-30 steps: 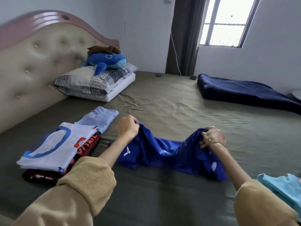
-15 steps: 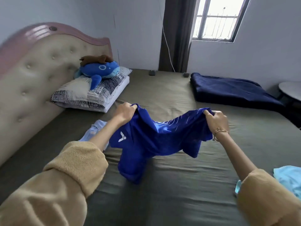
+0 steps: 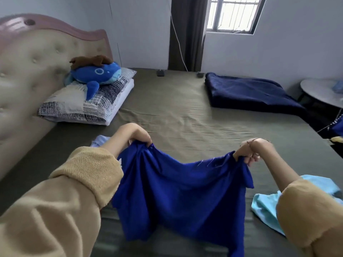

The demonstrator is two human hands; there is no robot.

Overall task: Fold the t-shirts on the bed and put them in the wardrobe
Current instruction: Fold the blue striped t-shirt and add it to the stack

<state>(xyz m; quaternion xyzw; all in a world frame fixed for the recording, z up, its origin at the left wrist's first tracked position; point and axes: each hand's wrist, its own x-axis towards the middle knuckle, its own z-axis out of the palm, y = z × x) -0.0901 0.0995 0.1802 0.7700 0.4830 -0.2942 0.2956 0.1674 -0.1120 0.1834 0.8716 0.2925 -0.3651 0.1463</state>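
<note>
The blue t-shirt (image 3: 178, 193) hung between both hands above the bed (image 3: 185, 117), its lower part drooping toward the sheet. The left hand (image 3: 135, 135) gripped a bunched edge with curled fingers; the right hand (image 3: 248, 152) pinched the opposite edge in the same way, so the cloth sagged in a shallow curve between them.

Judging from this, the shirt was only being spread for folding: no crease had been laid in it yet. One light-blue t-shirt (image 3: 267, 206) lay crumpled on the bed near the right sleeve (image 3: 311, 216), apparently unfolded. A pale corner of cloth (image 3: 99, 140) peeked out behind the left forearm; whether it was a folded shirt or a pile could not be told. No wardrobe was in view, so putting away seemed wholly undone.

Counted: one shirt in hand, one crumpled beside it, one partly hidden piece of cloth. Elsewhere there were one patterned pillow (image 3: 87, 106) on a white one, one blue plush (image 3: 96, 74) with a brown plush on top, one navy blanket (image 3: 248, 91), and one round table (image 3: 321, 91) at the right.
</note>
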